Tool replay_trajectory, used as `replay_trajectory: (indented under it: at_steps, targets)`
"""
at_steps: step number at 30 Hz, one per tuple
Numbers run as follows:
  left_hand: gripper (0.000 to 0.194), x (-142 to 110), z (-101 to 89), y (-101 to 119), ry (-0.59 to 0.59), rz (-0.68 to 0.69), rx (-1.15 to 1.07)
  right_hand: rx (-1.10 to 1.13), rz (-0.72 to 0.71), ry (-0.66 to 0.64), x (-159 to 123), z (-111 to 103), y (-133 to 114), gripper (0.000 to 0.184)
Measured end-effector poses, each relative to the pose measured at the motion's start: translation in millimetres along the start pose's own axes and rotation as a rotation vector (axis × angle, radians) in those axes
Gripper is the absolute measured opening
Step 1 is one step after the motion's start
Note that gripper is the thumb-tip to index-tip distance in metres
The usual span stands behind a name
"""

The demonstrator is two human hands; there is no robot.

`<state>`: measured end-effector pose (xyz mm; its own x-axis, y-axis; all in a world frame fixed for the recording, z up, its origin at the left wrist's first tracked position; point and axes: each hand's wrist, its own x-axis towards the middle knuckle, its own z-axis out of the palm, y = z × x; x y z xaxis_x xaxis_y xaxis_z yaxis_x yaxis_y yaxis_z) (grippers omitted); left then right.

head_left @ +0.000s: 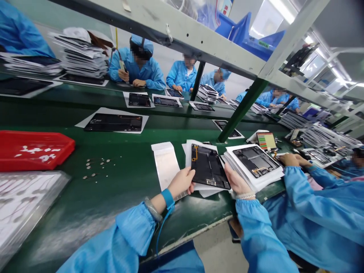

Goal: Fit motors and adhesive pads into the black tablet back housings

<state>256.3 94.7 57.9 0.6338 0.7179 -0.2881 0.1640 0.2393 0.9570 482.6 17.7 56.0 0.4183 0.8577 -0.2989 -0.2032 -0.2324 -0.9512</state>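
Item: black rectangular device shell (210, 168), orange flexible strip at its far left corner. Position: lying between both hands, raised at a tilt over loose white paper sheets (209, 192). Long axis: seemingly running away from the person; foreshortening is leaving this uncertain.

Left hand (182, 181): pinching the near left corner, thumb above, fingertips closing narrowly. Right hand (237, 179): holding the right edge near its close corner, some fingers hiding underneath. Nearer hand: neither, both touching.

Surroundings: a white paper stack (265, 184) is crowding the right side, bearing a second dark open shell (256, 161). A pale paper strip (165, 161) is lying just left. Small round silver parts (88, 164) are sitting farther left, beside a red plastic tray (66, 143). A slanting green post (241, 110) is standing beyond. A co-worker's hands (290, 159) are working past the stack. A blue wrist cord (160, 231) is hanging below the left hand.
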Motion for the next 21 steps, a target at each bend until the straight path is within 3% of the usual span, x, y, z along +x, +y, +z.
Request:
replay_trajectory:
  at_steps: [4,7,10,13,15,17,19,21]
  targets:
    - [0.035,-26.6,-8.7,-5.6,0.043,0.027,0.019,0.078,0.056,0.053,-27.0,2.0,1.3,0.017]
    - [0.050,-66.2,-11.2,-13.2,-0.031,-0.004,0.017,0.163,0.033,0.107,-50.0,15.0,0.4,0.018]
    - [0.061,-106.9,-11.4,-23.7,-0.166,-0.041,-0.024,0.260,-0.005,0.162,-79.0,48.1,10.2,0.018]
    - [0.078,-134.6,-20.8,-31.3,-0.172,0.101,-0.226,0.302,-0.007,0.168,-114.0,94.3,34.6,0.020]
    - [0.078,-145.7,-34.7,-35.0,-0.062,0.203,-0.332,0.295,0.037,0.107,-137.1,122.5,56.5,0.029]
    - [0.069,-153.9,-52.9,-39.9,0.134,0.227,-0.318,0.264,0.085,0.036,-156.4,142.4,78.7,0.041]
    - [0.064,-160.8,-72.6,-46.9,0.301,0.195,-0.243,0.187,0.144,-0.053,-169.9,152.1,96.4,0.051]
    - [0.059,-167.2,-92.0,-54.9,0.362,0.138,-0.174,0.068,0.250,-0.186,-177.5,153.5,105.5,0.057]
